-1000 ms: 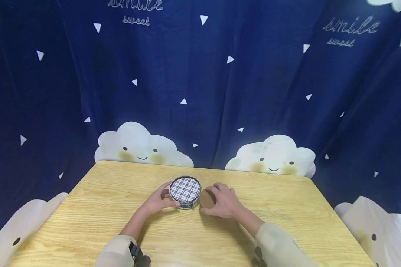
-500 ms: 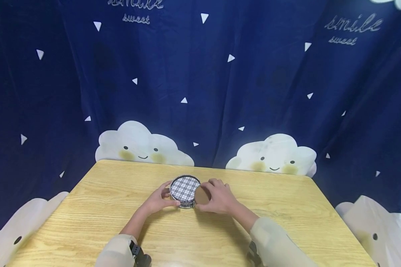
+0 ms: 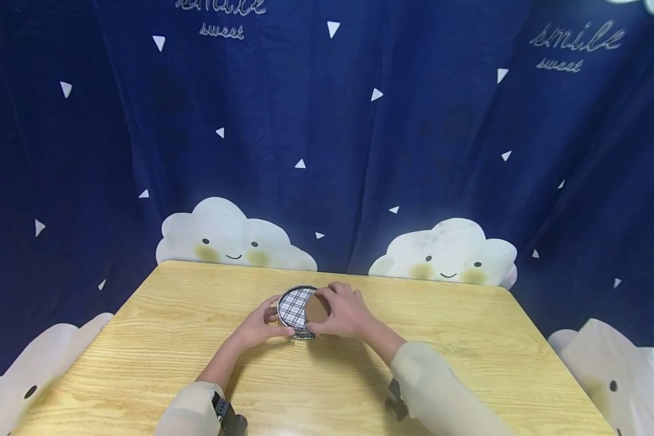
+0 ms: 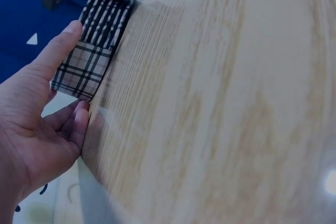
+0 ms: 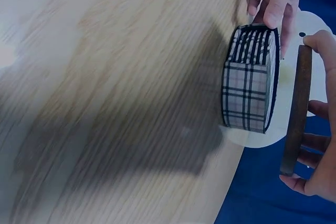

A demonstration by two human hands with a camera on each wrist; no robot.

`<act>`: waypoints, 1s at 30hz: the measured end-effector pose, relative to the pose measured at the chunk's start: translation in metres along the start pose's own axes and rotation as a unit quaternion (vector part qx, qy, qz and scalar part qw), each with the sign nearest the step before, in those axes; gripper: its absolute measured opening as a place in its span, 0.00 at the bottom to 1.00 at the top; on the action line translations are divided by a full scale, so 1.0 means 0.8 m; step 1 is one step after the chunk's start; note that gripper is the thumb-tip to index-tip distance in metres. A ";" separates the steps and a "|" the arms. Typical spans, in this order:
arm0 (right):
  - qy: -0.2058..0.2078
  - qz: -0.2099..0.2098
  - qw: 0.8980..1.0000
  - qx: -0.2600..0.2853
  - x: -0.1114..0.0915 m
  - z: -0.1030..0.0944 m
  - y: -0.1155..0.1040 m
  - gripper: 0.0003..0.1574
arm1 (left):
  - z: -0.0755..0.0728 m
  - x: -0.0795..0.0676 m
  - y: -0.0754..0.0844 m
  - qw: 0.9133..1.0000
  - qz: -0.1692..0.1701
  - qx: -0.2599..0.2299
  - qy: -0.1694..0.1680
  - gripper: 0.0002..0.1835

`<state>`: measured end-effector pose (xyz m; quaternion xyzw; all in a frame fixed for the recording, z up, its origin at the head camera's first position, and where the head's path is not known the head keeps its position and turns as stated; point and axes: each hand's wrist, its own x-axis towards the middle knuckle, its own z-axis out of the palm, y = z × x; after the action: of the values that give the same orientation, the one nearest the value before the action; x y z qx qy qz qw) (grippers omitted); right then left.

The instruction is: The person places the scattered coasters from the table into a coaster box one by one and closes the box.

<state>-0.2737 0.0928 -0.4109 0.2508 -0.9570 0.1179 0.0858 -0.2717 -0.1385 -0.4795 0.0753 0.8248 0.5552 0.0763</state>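
A round, low plaid box [image 3: 293,309] stands on the wooden table, white with dark checked lines and a dark rim. My left hand [image 3: 255,326] holds its left side, thumb at the front and fingers around the back. A flat round brown disc [image 3: 317,309] is pinched by its edges in my right hand [image 3: 347,310]. It hangs over the right part of the box top. In the right wrist view a gap separates the brown disc [image 5: 298,111] from the plaid box [image 5: 245,95]. The side of the plaid box [image 4: 81,69] shows a checked band and a striped, pleated-looking part.
The wooden table [image 3: 305,387] runs back to a dark blue curtain [image 3: 327,121] with white clouds and small triangles. Dark devices are strapped to both wrists, over light sleeves [image 3: 191,412].
My right hand has carried the brown disc leftward and slightly up, from beside the plaid box to over its right part. My left hand has stayed on the box.
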 end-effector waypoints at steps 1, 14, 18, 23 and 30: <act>-0.002 0.001 1.000 0.001 0.003 0.000 -0.002 0.47 | 0.000 0.000 0.000 1.000 0.000 0.002 0.001 0.52; -0.019 0.007 1.000 -0.010 0.028 0.018 -0.031 0.48 | -0.002 0.000 -0.004 1.000 0.005 0.004 -0.009 0.54; -0.020 0.014 1.000 -0.007 0.034 0.024 -0.034 0.47 | -0.002 0.000 -0.005 1.000 0.011 -0.009 -0.014 0.54; -0.024 0.028 0.999 -0.007 0.041 0.034 -0.037 0.47 | -0.002 0.001 -0.005 1.000 0.014 -0.022 -0.016 0.53; -0.030 0.036 0.999 -0.014 0.049 0.046 -0.044 0.47 | -0.004 -0.003 0.003 1.000 0.006 -0.003 -0.016 0.51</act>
<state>-0.2936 0.0349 -0.4309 0.2188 -0.9690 0.1003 0.0563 -0.2700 -0.1410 -0.4756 0.0888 0.8214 0.5567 0.0865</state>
